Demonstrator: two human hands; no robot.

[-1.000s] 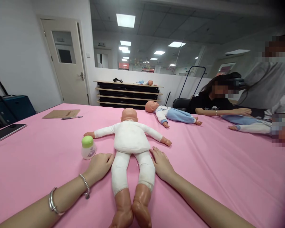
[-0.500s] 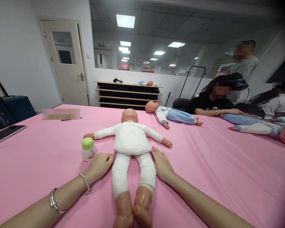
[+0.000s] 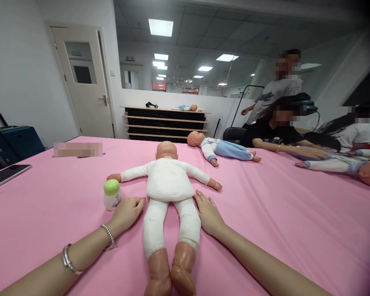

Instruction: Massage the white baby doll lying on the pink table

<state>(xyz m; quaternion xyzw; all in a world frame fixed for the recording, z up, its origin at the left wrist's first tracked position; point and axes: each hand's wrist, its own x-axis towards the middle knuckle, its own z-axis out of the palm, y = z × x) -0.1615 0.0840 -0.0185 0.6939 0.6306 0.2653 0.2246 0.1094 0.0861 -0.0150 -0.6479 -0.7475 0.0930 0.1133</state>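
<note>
Directly before me on the pink-covered table (image 3: 259, 230) lies a baby doll (image 3: 170, 181) with a white cloth body, its bald head away from me and its face not visible. Beside the doll's hip, on the left, my left hand (image 3: 128, 213) rests with fingers curled in, apparently around nothing. Just behind that hand stands a small jar (image 3: 112, 200) with a green lid, near the doll's outstretched arm. My right hand (image 3: 209, 213) lies with fingers stretched out, touching the doll's right-hand side at hip and thigh.
A second doll (image 3: 225, 148) in blue and white clothes lies farther back. At the right, a person in black (image 3: 271, 133) leans over another doll (image 3: 342, 164); a person in white (image 3: 279, 92) stands behind. A phone-like slab (image 3: 8, 176) lies at the left edge.
The standing person has moved left behind the seated one, whose hand has shifted right along the other doll. My hands and the white doll stay nearly as they were.
</note>
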